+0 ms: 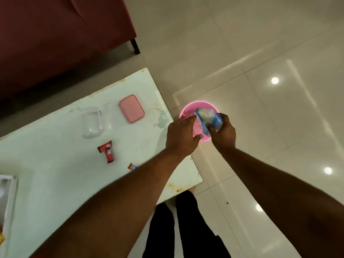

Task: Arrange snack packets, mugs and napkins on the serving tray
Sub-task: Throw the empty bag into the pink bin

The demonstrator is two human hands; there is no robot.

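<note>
Both hands are out over a pink bucket (208,106) that stands on the floor just off the table's right edge. My right hand (223,134) grips a crumpled blue and white snack packet (209,118) above the bucket's mouth. My left hand (181,135) pinches a pale pink wrapper (197,128) between thumb and fingers beside the packet; the blur hides what it is. A white serving tray (9,185) shows partly at the left edge, with the tip of an orange packet (2,238) below it.
On the white table (55,174) lie a pink lid (131,108), a clear plastic container (91,122), a twisted red wrapper (107,150) and a small torn wrapper scrap (132,167). A dark red sofa (55,34) stands behind. Glossy tiled floor spreads to the right.
</note>
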